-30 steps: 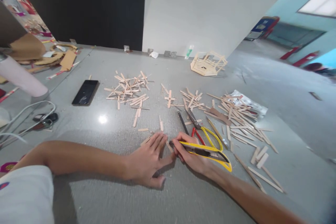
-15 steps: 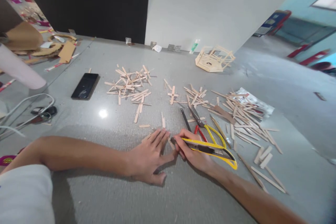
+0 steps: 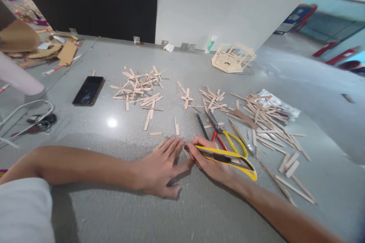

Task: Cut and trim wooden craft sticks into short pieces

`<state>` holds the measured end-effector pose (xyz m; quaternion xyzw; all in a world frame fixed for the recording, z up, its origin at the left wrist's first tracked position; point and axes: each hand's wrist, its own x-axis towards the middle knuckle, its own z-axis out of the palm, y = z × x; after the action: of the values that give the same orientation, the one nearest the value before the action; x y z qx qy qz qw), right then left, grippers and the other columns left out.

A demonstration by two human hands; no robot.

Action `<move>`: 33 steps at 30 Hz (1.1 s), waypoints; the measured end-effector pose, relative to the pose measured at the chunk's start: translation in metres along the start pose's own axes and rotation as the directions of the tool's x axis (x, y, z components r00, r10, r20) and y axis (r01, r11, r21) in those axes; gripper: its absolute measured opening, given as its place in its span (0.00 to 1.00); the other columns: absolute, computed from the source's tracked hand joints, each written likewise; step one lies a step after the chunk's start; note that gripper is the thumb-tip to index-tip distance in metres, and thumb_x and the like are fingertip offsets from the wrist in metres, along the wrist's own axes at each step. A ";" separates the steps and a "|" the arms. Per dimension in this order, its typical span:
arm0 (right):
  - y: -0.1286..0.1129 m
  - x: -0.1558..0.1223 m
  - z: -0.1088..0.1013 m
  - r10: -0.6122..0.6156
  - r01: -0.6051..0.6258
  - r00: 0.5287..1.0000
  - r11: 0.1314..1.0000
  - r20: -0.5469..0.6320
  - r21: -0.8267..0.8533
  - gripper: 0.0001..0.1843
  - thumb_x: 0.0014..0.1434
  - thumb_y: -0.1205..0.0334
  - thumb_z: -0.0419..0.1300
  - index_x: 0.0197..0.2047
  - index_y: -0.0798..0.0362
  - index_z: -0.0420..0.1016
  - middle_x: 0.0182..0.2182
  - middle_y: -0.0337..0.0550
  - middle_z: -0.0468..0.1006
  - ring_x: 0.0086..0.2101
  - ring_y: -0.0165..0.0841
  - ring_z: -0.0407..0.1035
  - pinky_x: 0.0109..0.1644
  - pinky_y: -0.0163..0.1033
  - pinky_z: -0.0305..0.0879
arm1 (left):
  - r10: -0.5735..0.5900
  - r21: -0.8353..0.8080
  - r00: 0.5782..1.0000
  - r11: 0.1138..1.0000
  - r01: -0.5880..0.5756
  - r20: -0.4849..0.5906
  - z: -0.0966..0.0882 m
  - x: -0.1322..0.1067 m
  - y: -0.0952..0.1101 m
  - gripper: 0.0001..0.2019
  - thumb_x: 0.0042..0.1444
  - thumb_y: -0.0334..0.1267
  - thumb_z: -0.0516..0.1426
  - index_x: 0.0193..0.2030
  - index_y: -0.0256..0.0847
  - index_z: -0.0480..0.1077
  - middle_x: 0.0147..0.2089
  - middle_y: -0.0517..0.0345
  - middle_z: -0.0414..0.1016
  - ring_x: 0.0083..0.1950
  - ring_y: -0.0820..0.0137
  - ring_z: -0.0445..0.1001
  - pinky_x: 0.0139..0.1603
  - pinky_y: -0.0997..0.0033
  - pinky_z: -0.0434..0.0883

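Observation:
My left hand (image 3: 161, 167) lies flat on the grey floor, fingers stretched out, pressing down a wooden craft stick (image 3: 159, 145) that pokes out past the fingertips. My right hand (image 3: 209, 163) is closed around a yellow utility knife (image 3: 228, 157), its tip touching a stick (image 3: 186, 153) between the two hands. Just beyond the knife lie yellow-and-red handled scissors (image 3: 225, 136) and a dark pen (image 3: 202, 126).
Piles of craft sticks (image 3: 139, 87) (image 3: 265, 119) spread across the floor. A black phone (image 3: 88, 90) lies at left, cables (image 3: 25, 115) further left. A stick-built frame (image 3: 232, 59) and glue bottle (image 3: 210, 44) stand by the white wall. Cardboard scraps (image 3: 34, 45) sit far left.
Both hands stay in nearly the same pose on the stick. The view has shifted slightly; the knife tip has edged a little along the stick.

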<state>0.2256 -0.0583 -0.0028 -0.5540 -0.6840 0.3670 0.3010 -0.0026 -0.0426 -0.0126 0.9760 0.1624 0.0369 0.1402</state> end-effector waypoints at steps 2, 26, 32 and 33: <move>0.001 0.000 0.000 -0.034 0.033 0.999 0.999 -0.010 -0.039 0.22 0.74 0.47 0.55 0.28 0.46 0.65 0.22 0.36 0.71 0.25 0.34 0.67 0.30 0.43 0.63 | 0.013 0.000 1.000 1.000 -0.013 -0.022 0.002 0.000 -0.001 0.44 0.65 0.54 0.59 0.79 0.34 0.50 0.81 0.23 0.41 0.81 0.29 0.44 0.78 0.31 0.48; 0.007 -0.001 0.003 -0.049 0.048 0.999 0.997 -0.015 -0.067 0.22 0.76 0.46 0.54 0.30 0.46 0.67 0.24 0.35 0.73 0.25 0.33 0.66 0.31 0.41 0.63 | 0.012 0.033 1.000 0.999 -0.011 -0.016 0.000 0.000 -0.001 0.43 0.65 0.55 0.58 0.79 0.32 0.49 0.80 0.19 0.42 0.80 0.26 0.44 0.77 0.31 0.50; 0.005 0.001 0.008 -0.125 0.109 0.990 0.975 -0.068 -0.195 0.23 0.76 0.48 0.52 0.28 0.46 0.64 0.24 0.35 0.71 0.26 0.34 0.68 0.34 0.42 0.64 | 0.016 0.077 1.000 0.997 -0.016 0.003 -0.002 0.001 0.001 0.43 0.66 0.56 0.57 0.78 0.31 0.49 0.79 0.17 0.46 0.79 0.26 0.46 0.77 0.31 0.51; 0.003 0.001 0.009 -0.141 0.118 0.986 0.968 -0.089 -0.222 0.22 0.76 0.49 0.52 0.29 0.46 0.63 0.24 0.35 0.71 0.26 0.34 0.67 0.34 0.42 0.63 | 0.020 0.085 1.000 0.996 -0.021 0.012 -0.004 0.001 0.001 0.43 0.67 0.56 0.57 0.78 0.30 0.50 0.79 0.16 0.47 0.79 0.26 0.47 0.77 0.31 0.52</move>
<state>0.2198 -0.0588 -0.0103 -0.5558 -0.7379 0.2410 0.2976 -0.0018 -0.0424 -0.0089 0.9829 0.1531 0.0261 0.0989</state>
